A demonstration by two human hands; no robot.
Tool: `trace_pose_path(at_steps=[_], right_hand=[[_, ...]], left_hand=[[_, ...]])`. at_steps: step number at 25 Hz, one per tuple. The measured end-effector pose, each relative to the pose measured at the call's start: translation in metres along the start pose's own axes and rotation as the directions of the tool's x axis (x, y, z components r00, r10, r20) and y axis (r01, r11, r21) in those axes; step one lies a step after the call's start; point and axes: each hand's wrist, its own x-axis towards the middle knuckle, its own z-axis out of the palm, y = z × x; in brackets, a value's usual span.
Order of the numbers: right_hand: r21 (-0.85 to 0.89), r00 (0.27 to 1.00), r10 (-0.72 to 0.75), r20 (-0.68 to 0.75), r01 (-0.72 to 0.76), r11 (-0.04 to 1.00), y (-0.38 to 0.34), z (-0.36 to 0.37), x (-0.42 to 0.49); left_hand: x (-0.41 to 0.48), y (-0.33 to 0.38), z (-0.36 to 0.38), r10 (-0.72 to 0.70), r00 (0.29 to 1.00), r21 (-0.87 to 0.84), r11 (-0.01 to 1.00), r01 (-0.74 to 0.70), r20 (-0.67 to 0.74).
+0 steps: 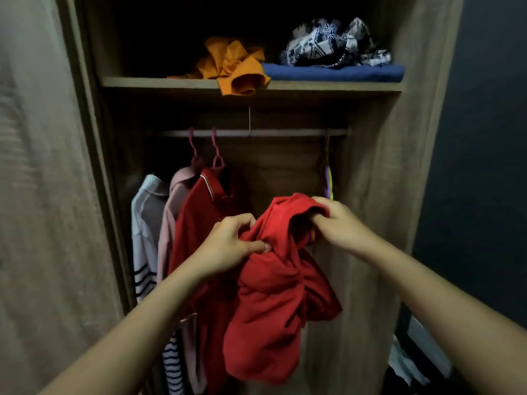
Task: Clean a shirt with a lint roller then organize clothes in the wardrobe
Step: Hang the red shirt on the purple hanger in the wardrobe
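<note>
We see dim scene; light falls from our side, catching left hand [228, 243], right hand [339, 223] and red shirt [273, 295] most. We lose back of top shelf [159, 82] to near black. Deep shadow under rail [285, 133]. Wardrobe door [42, 195] at left smeared, soft. We note side panel [393, 195] bowing toward frame edge, wide lens. Colours muted.

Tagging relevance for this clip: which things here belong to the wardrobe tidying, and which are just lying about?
In the job: red garment, held by left hand and right hand; rail.
Lying about: orange garment, folded blue cloth, patterned cloth, hung shirts.
</note>
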Motion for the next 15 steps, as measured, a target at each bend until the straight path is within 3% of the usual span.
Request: trace_pose_path(at_steps=[4,7,12,15], right_hand=[[0.035,0.992,0.096,0.086,-0.1,0.994,0.006,-0.006,-0.003],[0.074,0.992,0.12,0.038,-0.123,0.99,0.0,-0.01,-0.005],[0.088,0.974,0.201,-0.107,-0.192,0.977,-0.011,-0.013,0.0],[-0.045,0.992,0.126,0.022,-0.125,0.991,-0.015,-0.019,-0.006]], left_hand=[[0.004,-0.012,0.005,0.008,0.994,-0.106,0.994,0.004,0.113],[0.002,-0.021,0.008,-0.025,0.985,-0.208,0.976,0.061,0.168],[0.008,-0.026,0.011,0.007,0.997,-0.183,0.983,0.007,0.074],[0.013,-0.027,0.007,-0.013,0.999,-0.153,0.988,0.019,0.04]])
